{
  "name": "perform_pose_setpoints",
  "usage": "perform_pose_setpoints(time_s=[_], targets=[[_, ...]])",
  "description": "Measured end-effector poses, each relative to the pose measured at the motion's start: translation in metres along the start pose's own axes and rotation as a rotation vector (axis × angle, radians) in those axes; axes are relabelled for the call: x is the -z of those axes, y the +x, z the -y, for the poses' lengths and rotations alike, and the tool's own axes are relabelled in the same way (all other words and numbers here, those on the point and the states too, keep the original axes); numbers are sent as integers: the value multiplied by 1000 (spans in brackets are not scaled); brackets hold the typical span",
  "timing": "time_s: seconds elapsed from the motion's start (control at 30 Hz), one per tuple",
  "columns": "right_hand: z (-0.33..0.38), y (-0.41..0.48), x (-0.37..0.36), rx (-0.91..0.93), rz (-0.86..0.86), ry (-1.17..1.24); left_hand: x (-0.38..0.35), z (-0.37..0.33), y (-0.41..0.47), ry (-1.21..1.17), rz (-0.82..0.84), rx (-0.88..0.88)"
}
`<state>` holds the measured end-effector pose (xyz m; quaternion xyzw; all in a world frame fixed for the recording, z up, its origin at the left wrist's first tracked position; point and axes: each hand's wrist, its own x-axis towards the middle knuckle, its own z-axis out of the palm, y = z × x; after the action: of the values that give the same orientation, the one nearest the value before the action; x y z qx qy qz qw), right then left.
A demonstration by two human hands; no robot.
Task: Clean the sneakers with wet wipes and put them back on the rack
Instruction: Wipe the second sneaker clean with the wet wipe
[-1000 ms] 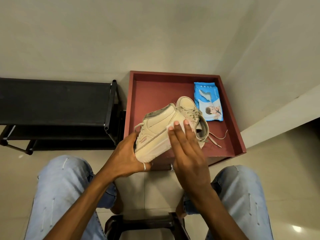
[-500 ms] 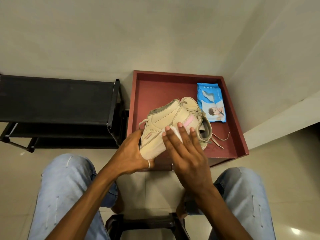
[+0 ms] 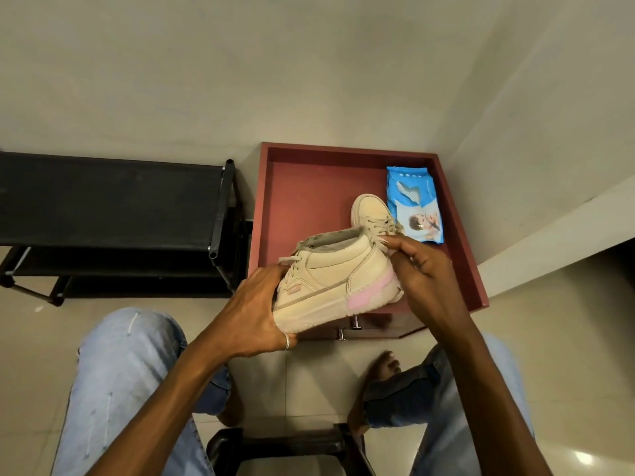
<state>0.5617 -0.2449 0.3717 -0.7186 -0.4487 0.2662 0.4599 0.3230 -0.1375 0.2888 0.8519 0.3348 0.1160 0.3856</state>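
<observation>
I hold a beige high-top sneaker [image 3: 336, 273] with a pink heel patch on its side, above the front edge of the red table [image 3: 302, 194]. My left hand [image 3: 254, 314] grips its toe end. My right hand [image 3: 426, 280] is wrapped around the heel, fingertips pinched at the collar. A pale scrap shows under that palm; I cannot tell whether it is a wipe. The second beige sneaker [image 3: 369, 213] lies on the table behind, mostly hidden. A blue pack of wet wipes [image 3: 414, 204] lies beside it on the right, its flap torn open.
A black shoe rack [image 3: 103, 197] stands to the left of the red table, against the wall. My knees in light jeans [image 3: 130, 372] flank a dark stool [image 3: 281, 444] on the tiled floor. The wall corner closes in on the right.
My right hand has slid from the sneaker's side, where it pressed a white wipe, to the heel. The sneaker has turned so its pink heel patch and whole side now show.
</observation>
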Motion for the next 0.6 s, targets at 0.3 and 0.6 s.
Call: perform_pose_setpoints(time_s=[0.3,0.6], targets=[[-9,-10,19,-434,232,432,0,-1,2,175,16,-165],[0,-10,22,-430,502,157,9,-7,11,284,31,-229]])
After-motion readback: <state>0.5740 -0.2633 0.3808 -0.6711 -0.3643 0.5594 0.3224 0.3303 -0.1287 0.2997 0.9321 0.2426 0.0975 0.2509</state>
